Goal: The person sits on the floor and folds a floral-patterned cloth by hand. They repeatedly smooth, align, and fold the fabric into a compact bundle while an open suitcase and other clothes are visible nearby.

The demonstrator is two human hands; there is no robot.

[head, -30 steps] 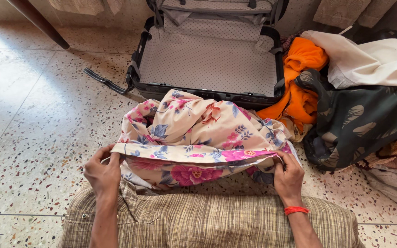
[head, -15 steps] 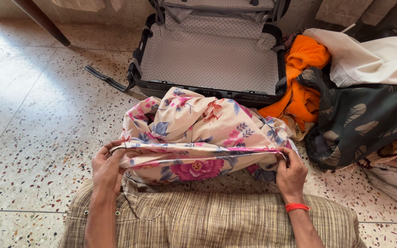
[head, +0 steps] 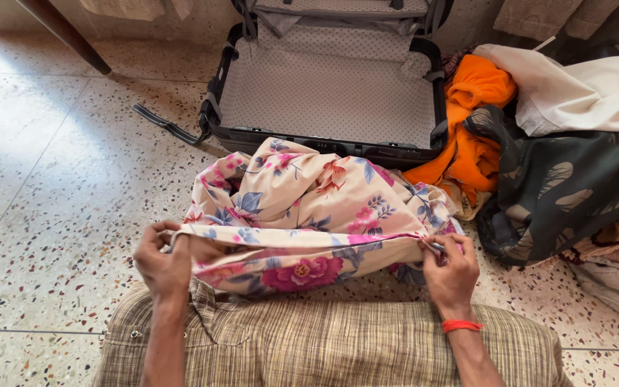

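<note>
Bare forearms, no sleeves visible. Red band (head: 461, 326) on right wrist. Garment (head: 324, 347) over lap: beige-brown fine check weave, collar and placket with small buttons. Hands bare, no rings seen.

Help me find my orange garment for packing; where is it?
In the head view, the orange garment lies on the floor right of the open suitcase, against its right wall, with the dark leaf-print cloth overlapping it.

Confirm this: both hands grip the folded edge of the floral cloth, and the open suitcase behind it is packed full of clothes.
Not quite. In the head view the left hand and right hand do grip the folded edge of the floral cloth, but the open suitcase behind it holds no clothes; only its dotted lining shows. The clothes lie piled to its right.
</note>
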